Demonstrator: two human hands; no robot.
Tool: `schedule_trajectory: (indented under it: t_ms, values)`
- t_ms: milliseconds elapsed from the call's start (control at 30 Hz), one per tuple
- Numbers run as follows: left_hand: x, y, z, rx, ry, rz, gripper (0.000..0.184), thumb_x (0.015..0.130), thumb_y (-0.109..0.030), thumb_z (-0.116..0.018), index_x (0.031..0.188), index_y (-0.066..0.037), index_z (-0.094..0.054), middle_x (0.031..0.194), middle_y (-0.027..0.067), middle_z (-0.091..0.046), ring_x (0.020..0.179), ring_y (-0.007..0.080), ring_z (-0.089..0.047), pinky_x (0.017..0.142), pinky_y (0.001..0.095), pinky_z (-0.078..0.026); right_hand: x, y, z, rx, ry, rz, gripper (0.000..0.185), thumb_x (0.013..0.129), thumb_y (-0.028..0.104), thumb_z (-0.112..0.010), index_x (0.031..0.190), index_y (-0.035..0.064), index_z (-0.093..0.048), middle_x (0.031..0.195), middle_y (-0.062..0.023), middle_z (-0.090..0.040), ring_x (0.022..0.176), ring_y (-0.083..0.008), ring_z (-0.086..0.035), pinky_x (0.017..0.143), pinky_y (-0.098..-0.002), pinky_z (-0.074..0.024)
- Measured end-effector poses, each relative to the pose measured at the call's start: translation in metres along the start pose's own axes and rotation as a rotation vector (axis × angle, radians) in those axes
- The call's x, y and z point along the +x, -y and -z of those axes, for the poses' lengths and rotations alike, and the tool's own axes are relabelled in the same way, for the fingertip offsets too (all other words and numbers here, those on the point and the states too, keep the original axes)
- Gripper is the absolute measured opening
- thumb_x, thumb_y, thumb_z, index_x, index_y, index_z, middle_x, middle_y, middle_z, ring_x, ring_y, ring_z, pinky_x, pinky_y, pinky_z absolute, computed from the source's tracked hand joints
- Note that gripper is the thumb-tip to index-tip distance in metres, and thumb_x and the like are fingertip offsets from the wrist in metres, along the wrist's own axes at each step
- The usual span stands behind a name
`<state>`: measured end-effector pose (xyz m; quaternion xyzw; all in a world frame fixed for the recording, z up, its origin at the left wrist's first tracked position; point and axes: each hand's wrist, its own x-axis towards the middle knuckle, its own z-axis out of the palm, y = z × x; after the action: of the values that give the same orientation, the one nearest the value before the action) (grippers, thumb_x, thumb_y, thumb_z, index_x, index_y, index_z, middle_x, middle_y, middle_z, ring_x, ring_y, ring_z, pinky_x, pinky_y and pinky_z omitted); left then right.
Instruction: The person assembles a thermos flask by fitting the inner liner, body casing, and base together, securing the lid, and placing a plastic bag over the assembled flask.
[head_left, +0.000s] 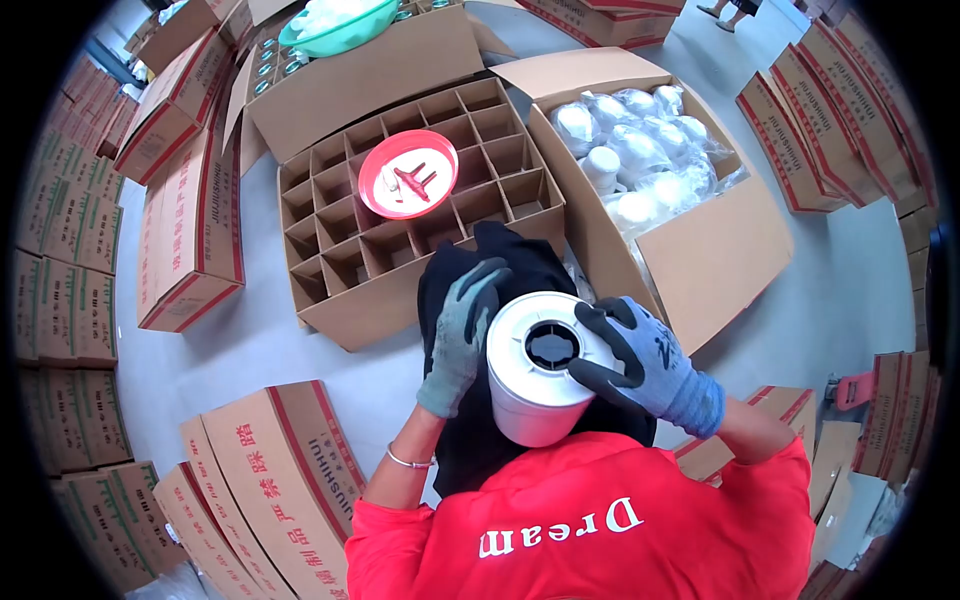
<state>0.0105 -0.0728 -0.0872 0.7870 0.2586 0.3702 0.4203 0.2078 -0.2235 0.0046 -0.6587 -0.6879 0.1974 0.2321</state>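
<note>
A white plastic cylinder (535,415) with a round black centre in its top stands tilted in the lap. My right hand (650,360), in a blue-grey glove with dark fingers, grips its top rim, thumb and forefinger spread towards the centre. My left hand (462,335), in a greenish glove, is upright along the cylinder's left side, fingers stretched out; whether it touches is unclear. Ahead, a red-rimmed round dish (378,160) rests on a divided carton (350,310). In the dish is a small red object (412,183) I cannot identify.
At the right, an open carton (715,260) holds several white bottles (640,150) in clear plastic. A green basin (345,38) sits on another carton at the back. Printed cartons (185,235) flank both sides, with more stacked along the left (70,280). Another person's feet (722,18) show at the top.
</note>
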Motion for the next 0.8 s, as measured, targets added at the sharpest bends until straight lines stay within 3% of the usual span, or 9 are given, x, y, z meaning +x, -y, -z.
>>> schedule_trajectory:
  t_ms: [100,200,300,433,467,567,600,700,800]
  values:
    - [0.011,-0.028,0.011,-0.312,0.06,0.106,0.028,0.089,-0.01,-0.064,0.117,-0.005,-0.067,0.125,0.0135,-0.062,0.116,0.0295,-0.058,0.099,0.0358,-0.045,-0.003,-0.013,-0.005,0.025,-0.061,0.048,0.058,0.082,0.034,-0.073,0.125,-0.002,-0.057,0.117,-0.0236,-0.056,0.1,-0.0382,-0.058,0.083,-0.0434,-0.0493]
    - [0.039,-0.059,0.046,0.005,0.372,-0.171,0.023,0.087,-0.016,-0.069,0.107,-0.007,-0.069,0.116,0.0105,-0.065,0.099,0.0261,-0.061,0.088,0.0367,-0.049,0.008,-0.022,-0.023,0.098,-0.105,0.104,0.053,0.083,0.025,-0.07,0.127,-0.0011,-0.054,0.119,-0.0236,-0.054,0.103,-0.0395,-0.058,0.085,-0.0442,-0.0495]
    - [0.046,-0.069,0.045,0.418,0.744,-0.285,0.034,0.088,-0.021,-0.064,0.12,-0.01,-0.06,0.114,0.0101,-0.064,0.098,0.028,-0.06,0.089,0.0367,-0.048,0.024,-0.015,-0.034,0.21,-0.091,0.134,0.049,0.084,0.019,-0.065,0.127,-0.0009,-0.052,0.122,-0.0231,-0.052,0.107,-0.0404,-0.056,0.09,-0.0435,-0.0484]
    - [0.053,-0.063,0.041,0.405,0.809,-0.244,0.04,0.083,-0.023,-0.07,0.117,-0.007,-0.056,0.1,0.0122,-0.064,0.096,0.03,-0.064,0.083,0.0405,-0.05,0.032,-0.015,-0.041,0.278,-0.051,0.18,0.044,0.084,0.015,-0.062,0.124,-0.0015,-0.053,0.124,-0.023,-0.051,0.108,-0.0396,-0.056,0.092,-0.0417,-0.0473]
    - [0.052,-0.066,0.034,0.482,0.805,-0.232,0.03,0.085,-0.022,-0.067,0.108,-0.007,-0.055,0.093,0.0144,-0.067,0.088,0.0311,-0.067,0.078,0.042,-0.051,0.032,-0.014,-0.043,0.282,-0.037,0.197,0.043,0.084,0.014,-0.061,0.124,-0.0018,-0.053,0.123,-0.0228,-0.051,0.108,-0.0395,-0.056,0.092,-0.0416,-0.0471]
    - [0.054,-0.083,0.021,0.69,0.827,0.071,0.025,0.087,-0.024,-0.063,0.102,-0.007,-0.052,0.082,0.016,-0.067,0.079,0.0329,-0.068,0.071,0.0444,-0.052,0.034,-0.018,-0.047,0.328,-0.055,0.249,0.041,0.086,0.014,-0.06,0.123,-0.0023,-0.054,0.122,-0.0225,-0.051,0.108,-0.0397,-0.056,0.092,-0.0419,-0.0467]
    - [0.051,-0.079,0.018,0.72,0.739,0.136,0.027,0.089,-0.025,-0.06,0.103,-0.005,-0.05,0.074,0.0169,-0.066,0.075,0.035,-0.068,0.067,0.0465,-0.052,0.038,-0.018,-0.046,0.351,-0.075,0.268,0.041,0.086,0.014,-0.06,0.123,-0.0024,-0.054,0.121,-0.0225,-0.052,0.107,-0.0399,-0.056,0.093,-0.0421,-0.0466]
    - [0.053,-0.065,0.026,0.651,0.695,0.166,0.03,0.089,-0.027,-0.062,0.104,-0.004,-0.05,0.076,0.0166,-0.066,0.076,0.0375,-0.067,0.069,0.0461,-0.052,0.037,-0.007,-0.041,0.35,-0.066,0.188,0.041,0.087,0.015,-0.06,0.123,-0.003,-0.053,0.121,-0.0226,-0.052,0.107,-0.0397,-0.056,0.092,-0.0424,-0.0468]
    - [0.061,-0.071,0.052,0.456,0.816,0.11,0.042,0.085,-0.028,-0.069,0.115,-0.006,-0.051,0.088,0.0178,-0.065,0.085,0.0384,-0.064,0.075,0.0461,-0.051,0.033,-0.017,-0.048,0.374,-0.128,0.18,0.041,0.087,0.012,-0.061,0.125,-0.0018,-0.053,0.123,-0.0227,-0.053,0.11,-0.0394,-0.056,0.095,-0.0421,-0.0464]
